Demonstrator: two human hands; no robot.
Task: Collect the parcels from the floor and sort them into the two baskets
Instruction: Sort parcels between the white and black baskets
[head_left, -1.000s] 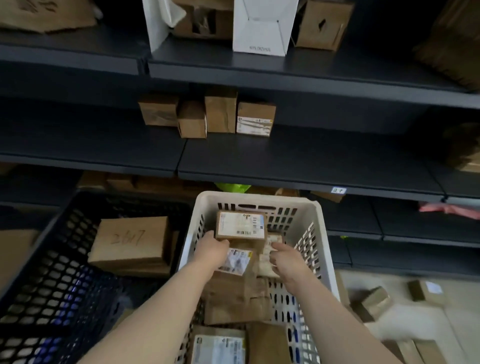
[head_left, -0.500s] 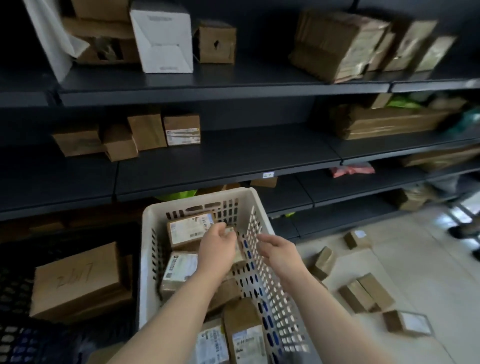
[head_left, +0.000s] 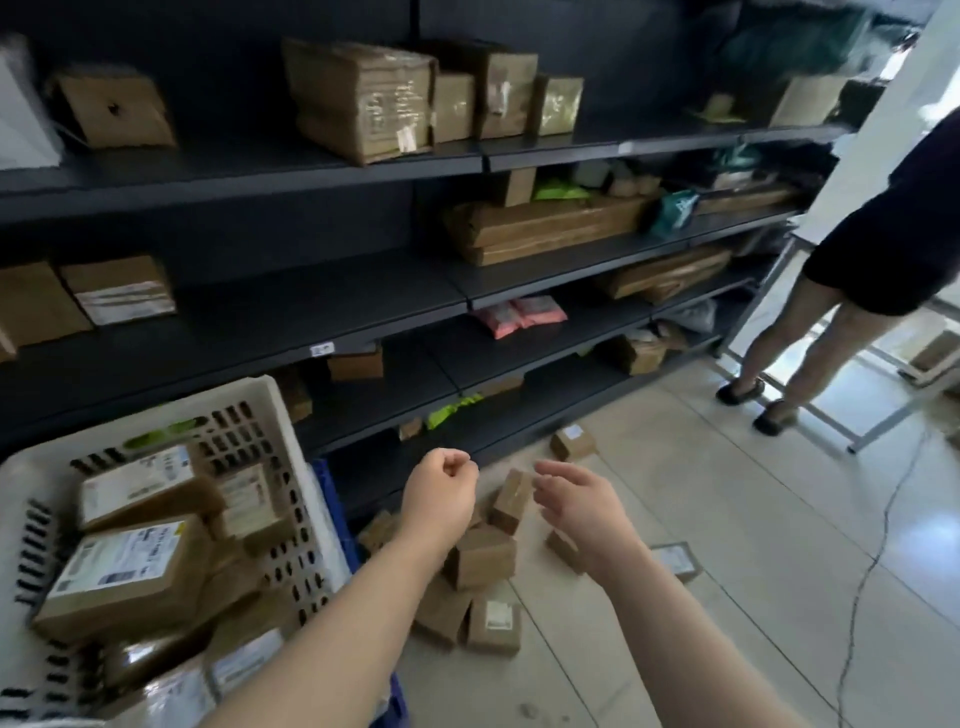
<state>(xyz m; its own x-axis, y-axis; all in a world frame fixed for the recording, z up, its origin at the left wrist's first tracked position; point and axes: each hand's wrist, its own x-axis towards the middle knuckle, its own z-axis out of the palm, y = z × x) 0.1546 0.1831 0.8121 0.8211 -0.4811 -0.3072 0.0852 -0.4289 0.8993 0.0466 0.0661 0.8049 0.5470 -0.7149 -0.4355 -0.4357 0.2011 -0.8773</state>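
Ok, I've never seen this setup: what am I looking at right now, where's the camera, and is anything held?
There is no machine: a person works with two bare hands. The single camera sits on their head, looking forward and down, so the arms enter from the bottom. The left hand is curled into a fist with nothing in it; the right hand is relaxed, open and empty. Both hover above a pile of brown parcels on the tiled floor. At the left stands a white basket already holding labelled parcels. Dark shelves with more boxes run behind, and another person stands at the far right.
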